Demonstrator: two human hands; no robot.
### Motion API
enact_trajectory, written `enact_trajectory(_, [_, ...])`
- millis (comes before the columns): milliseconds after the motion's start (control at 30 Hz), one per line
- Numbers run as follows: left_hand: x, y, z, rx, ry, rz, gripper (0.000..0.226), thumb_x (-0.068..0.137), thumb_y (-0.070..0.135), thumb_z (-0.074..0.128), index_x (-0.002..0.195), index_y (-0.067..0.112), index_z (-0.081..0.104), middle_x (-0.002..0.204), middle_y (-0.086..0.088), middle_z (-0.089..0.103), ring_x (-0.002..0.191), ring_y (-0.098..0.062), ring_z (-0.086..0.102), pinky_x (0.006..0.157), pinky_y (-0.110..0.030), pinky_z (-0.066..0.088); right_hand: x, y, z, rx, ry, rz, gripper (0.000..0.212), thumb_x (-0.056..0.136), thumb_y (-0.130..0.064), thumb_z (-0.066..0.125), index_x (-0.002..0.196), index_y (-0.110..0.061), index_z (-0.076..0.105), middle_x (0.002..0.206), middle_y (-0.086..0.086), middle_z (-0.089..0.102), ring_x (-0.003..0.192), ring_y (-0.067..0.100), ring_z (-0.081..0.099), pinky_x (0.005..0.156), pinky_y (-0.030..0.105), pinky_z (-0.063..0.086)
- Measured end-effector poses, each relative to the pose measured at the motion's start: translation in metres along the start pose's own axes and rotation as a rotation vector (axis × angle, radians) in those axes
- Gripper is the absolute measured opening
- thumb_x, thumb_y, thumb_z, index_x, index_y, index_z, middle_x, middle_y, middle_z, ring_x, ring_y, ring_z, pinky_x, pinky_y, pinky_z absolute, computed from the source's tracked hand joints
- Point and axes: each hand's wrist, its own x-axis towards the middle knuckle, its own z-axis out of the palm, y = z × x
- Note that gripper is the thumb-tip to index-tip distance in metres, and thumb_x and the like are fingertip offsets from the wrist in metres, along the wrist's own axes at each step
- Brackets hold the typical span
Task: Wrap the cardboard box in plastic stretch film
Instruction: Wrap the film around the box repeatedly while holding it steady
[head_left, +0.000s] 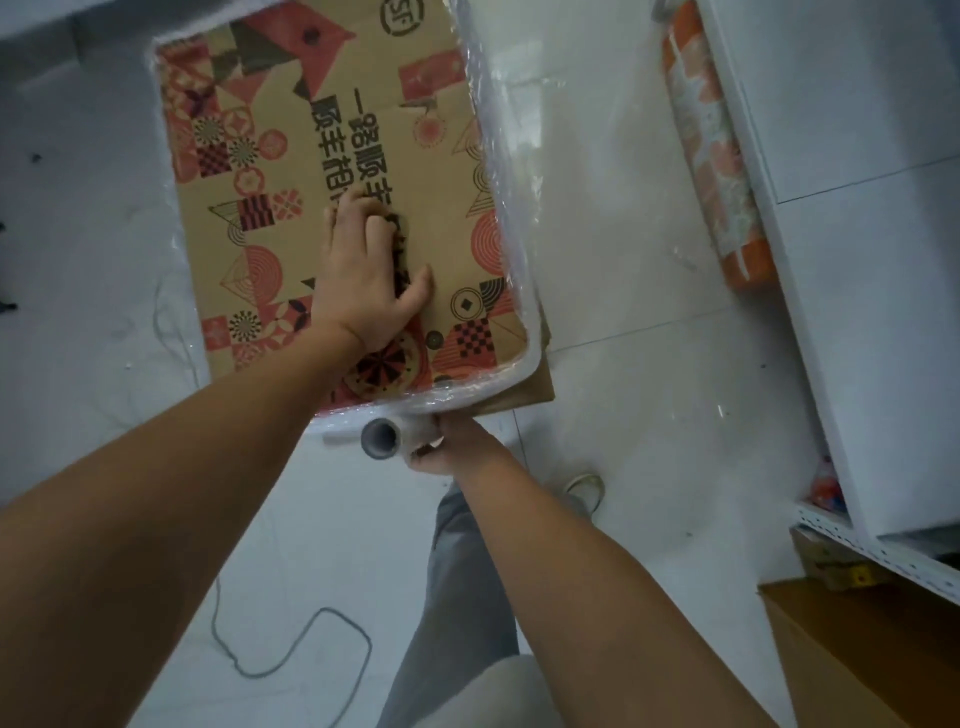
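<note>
A printed cardboard box (337, 171), its top face covered in red and black geometric patterns and bold black characters, stands on a white tiled floor (623, 338) in the upper middle of the head view, with bands of clear stretch film (511, 218) bunched white along its right and near edges and more film visible down its left side. The person's left hand (363, 275) lies flat on the box top, palm down and fingers spread, grasping nothing. Just below the box's near right corner, the right hand (441, 447) has its grip closed around a roll of film (387, 439), whose grey core end faces the camera; the film runs from the roll straight onto the box's near edge. A loose brown flap (524, 389) juts out beneath that corner. Grey trousers (462, 597) and a shoe (584, 491) show below the arms. A grey cable (311, 639) loops across the floor at lower left. To the right, an orange patterned roll (711, 156) lies along the foot of a white cabinet (857, 260), and brown cartons (872, 654) sit in the lower right corner.
</note>
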Motion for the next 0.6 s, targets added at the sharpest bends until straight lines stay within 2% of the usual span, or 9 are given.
enact_trajectory(67, [0.000,-0.003,-0.001,-0.013,0.014,-0.009,0.045,0.083,0.039,0.053,0.101,-0.002,0.045,0.122,-0.024,0.042,0.128,-0.043,0.033,0.104,-0.060,0.030,0.006,0.001,-0.006,0.037,0.007,0.054,0.005,0.093,-0.008,0.054,0.091,-0.007,0.050,0.082,0.006,0.054,0.082,0.012,0.055,0.068,0.019,0.048])
enact_trajectory(133, [0.002,0.001,0.000,-0.006,0.012,-0.005,0.044,0.083,0.038,0.053,0.101,-0.002,0.046,0.123,-0.024,0.043,0.130,-0.043,0.031,0.105,-0.059,0.028,0.014,-0.002,-0.018,-0.009,0.062,0.001,0.006,0.090,-0.004,0.053,0.094,-0.003,0.049,0.090,0.012,0.055,0.077,0.019,0.056,0.055,0.030,0.052])
enact_trajectory(200, [0.002,0.007,-0.001,0.011,0.010,-0.008,0.044,0.083,0.037,0.053,0.101,-0.004,0.047,0.124,-0.026,0.043,0.132,-0.044,0.030,0.106,-0.060,0.026,0.009,-0.005,-0.021,-0.055,0.113,-0.043,0.018,0.089,-0.006,0.047,0.105,0.000,0.047,0.099,0.019,0.056,0.081,0.028,0.061,0.066,0.036,0.053])
enact_trajectory(267, [0.002,0.008,-0.002,0.028,0.016,-0.010,0.044,0.083,0.037,0.053,0.099,-0.004,0.048,0.124,-0.027,0.044,0.132,-0.045,0.030,0.106,-0.061,0.026,0.011,-0.003,-0.017,-0.056,0.141,-0.116,0.014,0.096,-0.013,0.038,0.091,-0.005,0.048,0.086,0.012,0.053,0.073,0.022,0.055,0.072,0.033,0.048])
enact_trajectory(333, [0.002,0.004,-0.003,0.014,0.014,-0.007,0.045,0.083,0.038,0.052,0.099,-0.005,0.048,0.123,-0.027,0.045,0.132,-0.046,0.030,0.105,-0.061,0.027,0.003,-0.002,-0.003,-0.097,0.120,-0.159,0.028,0.102,-0.023,0.033,0.075,-0.018,0.041,0.074,-0.003,0.042,0.065,0.010,0.041,0.064,0.022,0.037])
enact_trajectory(400, [0.002,0.003,-0.004,-0.001,0.005,0.002,0.047,0.082,0.040,0.050,0.099,-0.005,0.049,0.122,-0.026,0.046,0.132,-0.045,0.029,0.106,-0.062,0.026,0.005,-0.004,-0.004,-0.160,0.083,-0.180,0.032,0.103,-0.021,0.034,0.071,-0.020,0.038,0.066,-0.011,0.041,0.062,0.006,0.035,0.059,0.017,0.031])
enact_trajectory(467, [0.003,0.004,-0.003,0.001,-0.006,0.009,0.048,0.081,0.041,0.050,0.098,-0.004,0.050,0.122,-0.025,0.047,0.133,-0.045,0.029,0.107,-0.062,0.024,0.001,-0.008,-0.008,-0.302,0.114,-0.171,0.026,0.101,-0.008,0.039,0.077,-0.012,0.050,0.069,-0.006,0.049,0.062,0.009,0.048,0.058,0.018,0.040])
enact_trajectory(500, [0.003,0.004,-0.003,0.008,-0.010,0.009,0.048,0.081,0.041,0.050,0.098,-0.004,0.050,0.122,-0.025,0.048,0.133,-0.045,0.029,0.108,-0.061,0.024,0.005,-0.010,-0.015,-0.326,0.071,-0.095,0.024,0.100,-0.003,0.041,0.080,-0.010,0.053,0.075,0.000,0.052,0.063,0.010,0.055,0.059,0.019,0.046])
enact_trajectory(600, [0.003,0.001,-0.003,0.018,-0.008,0.009,0.045,0.080,0.041,0.050,0.094,-0.002,0.051,0.120,-0.025,0.049,0.133,-0.044,0.029,0.109,-0.061,0.022,0.003,-0.011,-0.018,-0.427,0.116,-0.078,0.013,0.093,-0.002,0.053,0.081,-0.008,0.055,0.085,0.006,0.055,0.078,0.015,0.057,0.078,0.027,0.054])
